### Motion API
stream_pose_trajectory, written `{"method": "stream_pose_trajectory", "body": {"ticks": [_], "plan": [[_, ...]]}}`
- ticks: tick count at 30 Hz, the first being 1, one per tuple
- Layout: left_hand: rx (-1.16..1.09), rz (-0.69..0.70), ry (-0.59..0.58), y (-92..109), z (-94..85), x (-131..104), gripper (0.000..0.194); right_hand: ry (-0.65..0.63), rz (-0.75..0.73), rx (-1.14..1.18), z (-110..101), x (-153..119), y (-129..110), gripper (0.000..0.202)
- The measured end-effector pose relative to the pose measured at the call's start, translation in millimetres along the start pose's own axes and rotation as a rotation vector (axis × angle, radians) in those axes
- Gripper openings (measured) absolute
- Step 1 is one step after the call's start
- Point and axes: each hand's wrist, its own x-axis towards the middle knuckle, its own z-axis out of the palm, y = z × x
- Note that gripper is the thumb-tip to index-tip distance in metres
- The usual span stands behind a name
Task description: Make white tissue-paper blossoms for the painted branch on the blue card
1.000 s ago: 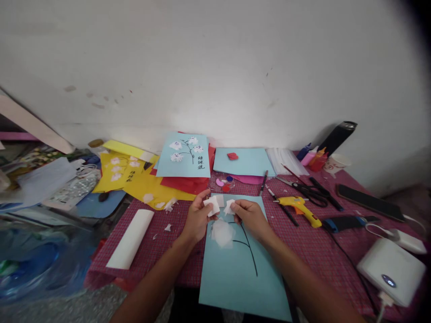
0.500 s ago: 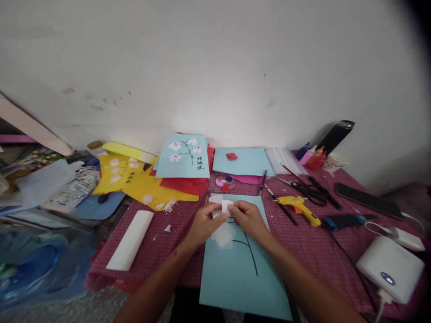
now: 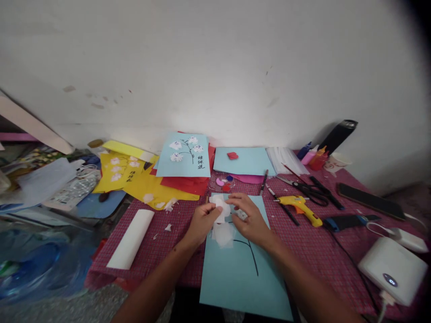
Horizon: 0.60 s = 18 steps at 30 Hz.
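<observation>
place: home craft corner | table (image 3: pixel 158 242): red checked cloth, against bare white wall (image 3: pixel 215 67) | signs: coloured paper sheets (image 3: pixel 148 188), finished flower card (image 3: pixel 184 154), scissors (image 3: pixel 308 188), yellow glue gun (image 3: pixel 299 207), paint bottles (image 3: pixel 313 157)

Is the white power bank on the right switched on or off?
On: a small light glows on top of the power bank.

A yellow glue gun (image 3: pixel 299 207) lies beside black scissors (image 3: pixel 308 189).
</observation>
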Motion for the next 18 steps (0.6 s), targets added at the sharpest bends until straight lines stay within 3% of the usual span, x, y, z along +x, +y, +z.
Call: {"method": "stream_pose_trajectory", "body": {"ticks": [2,5,8,13,18], "plan": [[0.003,0.000,0.006,0.4,-0.1,-0.1,0.032,-0.039,-0.067,-0.061,1.3,-0.4,-0.3,0.040],[0.004,-0.002,0.004,1.2,0.0,0.1,0.033,-0.035,-0.049,-0.075,3.2,-0.4,-0.5,0.022],[-0.028,0.005,0.012,1.8,0.4,0.7,0.036,0.004,0.082,-0.006,4.3,0.4,-1.3,0.011],[-0.011,0.061,0.025,3.8,0.2,-0.2,0.036,0.051,0.398,0.252,5.8,2.2,-2.1,0.016],[0.206,0.143,-0.069,7.2,0.0,-4.2,0.032,0.034,0.515,0.436,8.6,3.5,0.0,0.020]]}}
